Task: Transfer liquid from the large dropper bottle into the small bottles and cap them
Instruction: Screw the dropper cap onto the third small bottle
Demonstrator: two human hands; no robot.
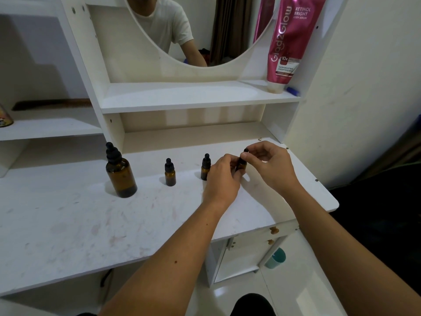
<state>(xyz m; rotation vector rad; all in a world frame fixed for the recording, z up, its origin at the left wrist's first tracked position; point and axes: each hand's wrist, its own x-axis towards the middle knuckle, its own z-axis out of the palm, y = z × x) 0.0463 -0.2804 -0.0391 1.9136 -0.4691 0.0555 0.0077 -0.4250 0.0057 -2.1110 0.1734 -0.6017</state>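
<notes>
**Both hands on the far-right small bottle, cap between the fingers**

Taking the large dropper bottle (120, 174) as the marker: it stands upright on the white vanity top (68, 224), dropper cap on, with only a shallow dark pool showing near its base. To its right stands a small capped bottle (170, 172), then a second small bottle (205, 167), also capped, and furthest right the third small bottle (242, 164), which is the one being worked on.

The left hand (222, 179) has its fingers curled round the body of that third bottle, steadying it upright. The right hand (271, 164) comes in from the other side with thumb and forefinger pinched on the black dropper cap (246, 151) at its top. So the bottle's long axis runs straight up, the cap sits directly above the glass, and the right hand's fingers (250, 153) are already on it. From here I cannot say whether the cap is coming off or being tightened; nor can I see the liquid level in any small bottle, as the amber glass is too dark.

Above, on the shelf up and to the right of the large bottle, a pink serum tube (289, 42) stands on its cap beside the round mirror (193, 30).
</notes>
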